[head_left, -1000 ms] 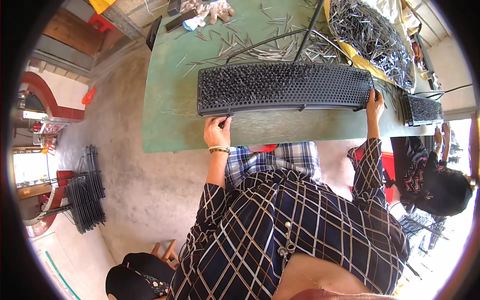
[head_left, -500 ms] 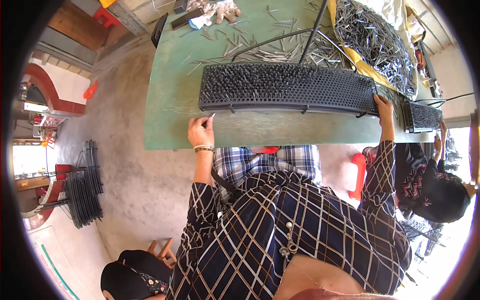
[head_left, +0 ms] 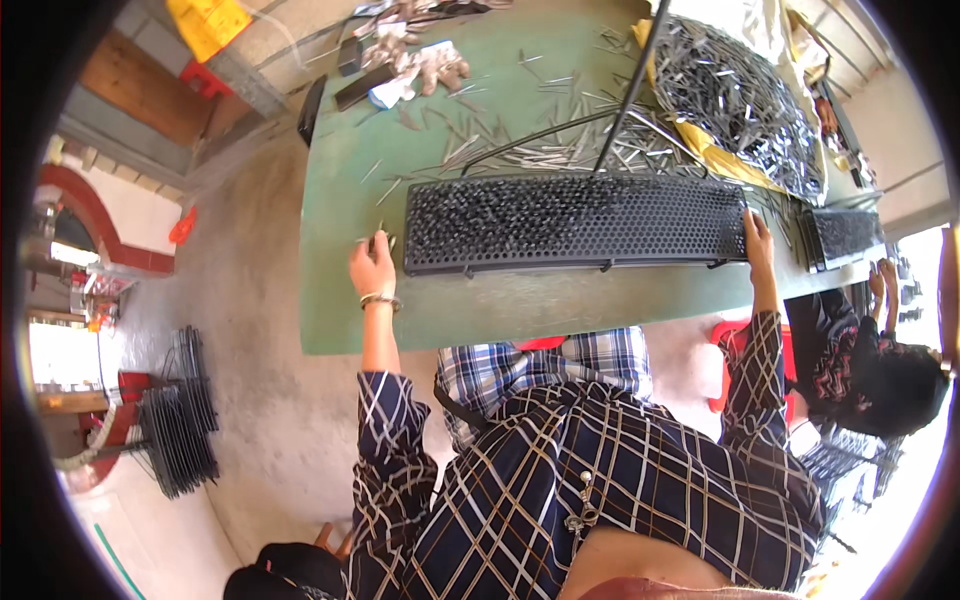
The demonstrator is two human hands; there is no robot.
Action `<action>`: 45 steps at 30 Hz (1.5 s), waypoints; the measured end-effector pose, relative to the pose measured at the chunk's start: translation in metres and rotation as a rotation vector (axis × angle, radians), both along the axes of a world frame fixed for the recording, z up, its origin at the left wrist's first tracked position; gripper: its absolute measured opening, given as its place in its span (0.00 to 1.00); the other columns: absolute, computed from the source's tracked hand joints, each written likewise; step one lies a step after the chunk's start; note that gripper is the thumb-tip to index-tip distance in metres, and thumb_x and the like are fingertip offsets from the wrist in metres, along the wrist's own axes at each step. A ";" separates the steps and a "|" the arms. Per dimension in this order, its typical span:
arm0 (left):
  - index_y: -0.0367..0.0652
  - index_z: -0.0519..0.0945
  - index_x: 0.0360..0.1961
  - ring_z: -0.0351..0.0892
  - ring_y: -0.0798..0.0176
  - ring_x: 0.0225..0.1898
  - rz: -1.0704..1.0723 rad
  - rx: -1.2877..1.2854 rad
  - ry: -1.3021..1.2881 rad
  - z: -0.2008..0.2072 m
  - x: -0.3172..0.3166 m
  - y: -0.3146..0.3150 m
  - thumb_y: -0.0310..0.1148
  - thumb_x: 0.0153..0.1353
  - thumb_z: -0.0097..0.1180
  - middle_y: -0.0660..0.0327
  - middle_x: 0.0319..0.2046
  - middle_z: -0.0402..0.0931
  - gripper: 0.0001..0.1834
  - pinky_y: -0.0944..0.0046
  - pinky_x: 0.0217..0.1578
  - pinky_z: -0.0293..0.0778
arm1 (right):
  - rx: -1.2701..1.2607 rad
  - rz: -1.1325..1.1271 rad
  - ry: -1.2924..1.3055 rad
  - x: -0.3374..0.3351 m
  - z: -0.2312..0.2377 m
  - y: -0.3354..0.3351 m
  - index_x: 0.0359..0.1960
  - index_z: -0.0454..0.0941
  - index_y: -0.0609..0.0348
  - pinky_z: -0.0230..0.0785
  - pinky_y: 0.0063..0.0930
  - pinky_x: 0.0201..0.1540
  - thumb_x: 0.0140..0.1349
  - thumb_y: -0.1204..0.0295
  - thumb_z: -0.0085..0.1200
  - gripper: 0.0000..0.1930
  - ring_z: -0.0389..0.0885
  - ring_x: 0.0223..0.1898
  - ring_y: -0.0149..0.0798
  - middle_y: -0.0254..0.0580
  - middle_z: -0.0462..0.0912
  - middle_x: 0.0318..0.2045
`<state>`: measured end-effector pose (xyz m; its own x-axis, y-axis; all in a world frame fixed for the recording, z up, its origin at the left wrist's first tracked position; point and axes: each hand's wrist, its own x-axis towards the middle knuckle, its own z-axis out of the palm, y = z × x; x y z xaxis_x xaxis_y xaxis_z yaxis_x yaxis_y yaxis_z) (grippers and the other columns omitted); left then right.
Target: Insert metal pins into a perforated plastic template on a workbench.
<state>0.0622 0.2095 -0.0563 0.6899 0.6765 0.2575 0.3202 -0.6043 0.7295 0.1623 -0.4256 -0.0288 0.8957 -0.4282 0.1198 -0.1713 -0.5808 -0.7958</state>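
The left hand (head_left: 372,268) pinches a metal strip (head_left: 392,241). The right hand (head_left: 760,248) grasps the black perforated rack (head_left: 580,224) by its end.

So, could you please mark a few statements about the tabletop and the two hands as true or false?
1. The right hand is at the right end of the long black perforated tray. True.
2. The left hand is over the middle of the tray. False: the left hand is beyond its left end.
3. Loose metal pins lie scattered beyond the tray. True.
4. The work gloves lie between the hands. False: the work gloves are near the table's far left corner.
5. The tabletop is red. False: the tabletop is green.
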 end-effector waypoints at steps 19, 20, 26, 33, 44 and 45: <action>0.27 0.74 0.48 0.74 0.59 0.46 0.018 -0.653 0.124 0.001 -0.023 0.078 0.46 0.58 0.52 0.53 0.47 0.76 0.29 0.61 0.49 0.68 | -0.269 -0.038 0.059 -0.050 0.009 0.096 0.46 0.74 0.64 0.68 0.45 0.46 0.57 0.50 0.53 0.28 0.77 0.40 0.60 0.61 0.79 0.36; 0.28 0.74 0.48 0.76 0.58 0.43 0.048 -0.630 0.205 0.008 -0.026 0.079 0.47 0.58 0.52 0.53 0.46 0.77 0.29 0.59 0.45 0.70 | -0.265 -0.050 0.061 -0.053 0.010 0.097 0.46 0.74 0.64 0.68 0.45 0.46 0.57 0.50 0.53 0.28 0.77 0.40 0.60 0.61 0.79 0.36; 0.32 0.76 0.44 0.76 0.61 0.36 -0.001 0.090 0.485 0.052 -0.019 0.069 0.45 0.61 0.49 0.57 0.37 0.78 0.24 0.61 0.37 0.71 | 0.066 0.036 0.048 -0.053 0.005 0.063 0.41 0.78 0.66 0.69 0.36 0.39 0.61 0.54 0.49 0.23 0.80 0.33 0.48 0.56 0.81 0.30; 0.36 0.76 0.47 0.76 0.69 0.41 -0.815 -0.419 0.189 0.228 0.029 -0.176 0.28 0.63 0.50 0.62 0.43 0.75 0.13 0.69 0.41 0.73 | -0.205 -0.105 -0.259 -0.037 -0.035 -0.001 0.34 0.81 0.61 0.70 0.28 0.31 0.58 0.66 0.56 0.11 0.79 0.25 0.39 0.46 0.80 0.26; 0.37 0.76 0.49 0.77 0.55 0.44 -1.136 0.441 0.445 0.145 0.320 -0.436 0.49 0.54 0.55 0.53 0.43 0.78 0.29 0.58 0.46 0.72 | -0.188 -0.035 -0.239 -0.030 -0.019 0.012 0.29 0.80 0.61 0.69 0.29 0.27 0.57 0.71 0.56 0.06 0.77 0.22 0.42 0.43 0.75 0.23; 0.38 0.76 0.49 0.76 0.51 0.47 -1.046 0.643 0.554 0.141 0.331 -0.451 0.54 0.53 0.53 0.51 0.46 0.76 0.32 0.54 0.48 0.70 | -0.183 -0.042 -0.242 -0.030 -0.017 0.012 0.29 0.80 0.61 0.69 0.29 0.27 0.57 0.71 0.56 0.06 0.77 0.22 0.42 0.43 0.75 0.23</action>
